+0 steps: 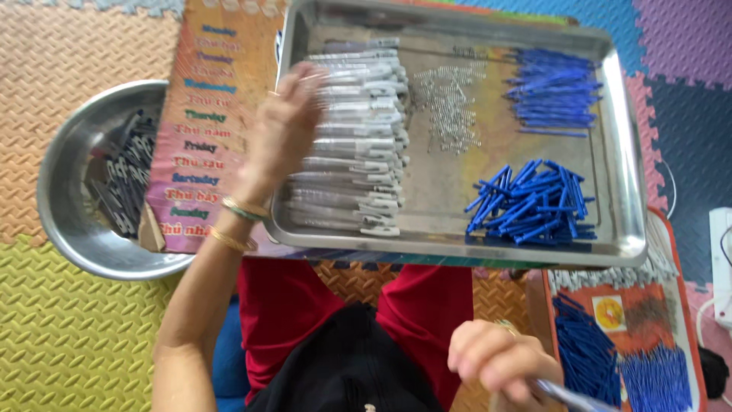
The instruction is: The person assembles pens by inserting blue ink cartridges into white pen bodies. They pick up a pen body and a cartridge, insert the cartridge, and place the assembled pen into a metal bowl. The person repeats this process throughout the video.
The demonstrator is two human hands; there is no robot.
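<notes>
The steel tray (625, 152) holds clear pen barrels (354, 137), blue refills (530, 202) and small springs (450, 103). The left hand (282, 126), fingers spread, rests blurred on the barrels. The right hand (499, 358) grips a pen (568, 395), partly cut off at the near edge.

Left hand (286, 114), upper left of centre: two gold bangles on the wrist. Right hand (496, 358), lower right: gold finger ring. Clothing: red trousers, black top.

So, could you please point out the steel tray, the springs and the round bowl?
Steel tray (619, 137): head view, on its right rim.
Springs (450, 107): head view, middle of the pile.
Round bowl (65, 214): head view, on its bare inner wall.
</notes>
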